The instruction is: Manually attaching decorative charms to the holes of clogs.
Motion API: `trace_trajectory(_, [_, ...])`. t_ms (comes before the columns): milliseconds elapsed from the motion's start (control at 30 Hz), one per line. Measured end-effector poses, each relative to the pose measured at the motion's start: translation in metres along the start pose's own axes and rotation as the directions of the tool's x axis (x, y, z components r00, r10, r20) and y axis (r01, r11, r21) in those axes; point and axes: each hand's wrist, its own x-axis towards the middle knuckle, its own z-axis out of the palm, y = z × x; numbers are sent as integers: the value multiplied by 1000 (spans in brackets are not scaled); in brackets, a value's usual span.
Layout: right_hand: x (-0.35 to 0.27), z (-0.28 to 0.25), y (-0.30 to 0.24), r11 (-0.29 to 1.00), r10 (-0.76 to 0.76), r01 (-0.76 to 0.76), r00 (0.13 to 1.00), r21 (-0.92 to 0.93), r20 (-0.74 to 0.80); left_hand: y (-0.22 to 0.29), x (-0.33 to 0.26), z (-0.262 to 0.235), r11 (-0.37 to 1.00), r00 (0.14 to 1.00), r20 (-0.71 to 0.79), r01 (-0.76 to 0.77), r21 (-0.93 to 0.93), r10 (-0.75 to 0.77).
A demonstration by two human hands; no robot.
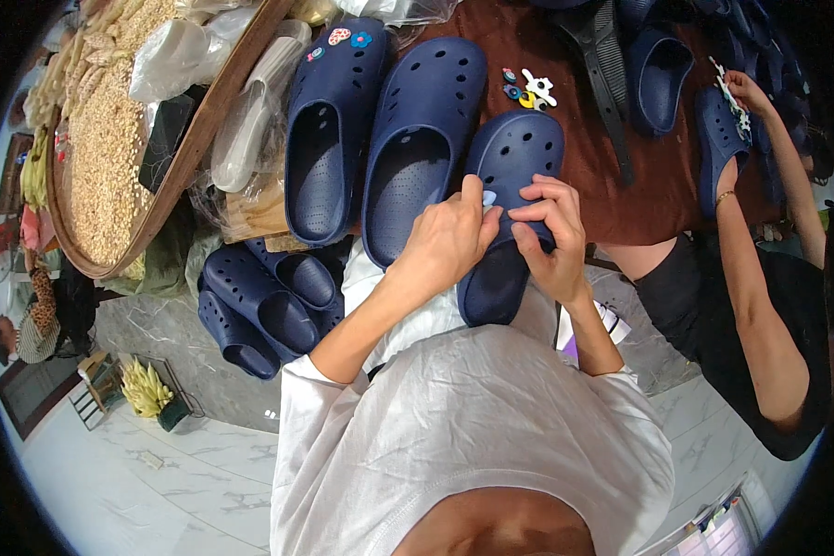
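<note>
A navy clog (528, 139) with round holes lies across my lap at the table edge, its toe pointing away from me. My left hand (442, 236) is closed at the clog's left side, pinching a small pale-blue piece, seemingly a shoe charm (489, 198), against its upper. Over the clog's right side is my right hand (556, 236), its fingers bent and apart, with the tips at the upper. To the left, another navy clog (433, 83) stands beside one with colourful charms (343, 69) on its toe. Loose charms (531, 90) lie beyond the toe.
A brown cloth (584, 157) covers the table. A wooden-rimmed tray (157, 222) of pale grains stands at left, near a clear plastic shoe form (261, 107). More clogs (250, 296) are stacked below. At right, a co-worker's hands (749, 93) handle a clog and white charms.
</note>
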Motion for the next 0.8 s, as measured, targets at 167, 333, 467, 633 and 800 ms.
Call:
trace_trajectory(167, [0, 1, 0, 1000, -7, 7, 1000, -11, 3, -7, 0, -4, 995, 994, 41, -97, -30, 98])
trace_trajectory(333, [0, 6, 2, 1000, -11, 11, 999, -10, -38, -6, -3, -2, 989, 989, 17, -145, -28, 146])
trace_trajectory(467, [1, 6, 0, 999, -32, 31, 999, -15, -30, -9, -6, 1, 990, 990, 11, -137, -27, 137])
trace_trajectory(633, [8, -2, 2, 1000, -27, 27, 1000, -8, 13, -8, -14, 7, 995, 996, -43, -86, -49, 84])
trace_trajectory(800, [15, -14, 1, 997, -75, 79, 983, -16, 170, 1, -45, 9, 966, 979, -197, -103, -239, 55])
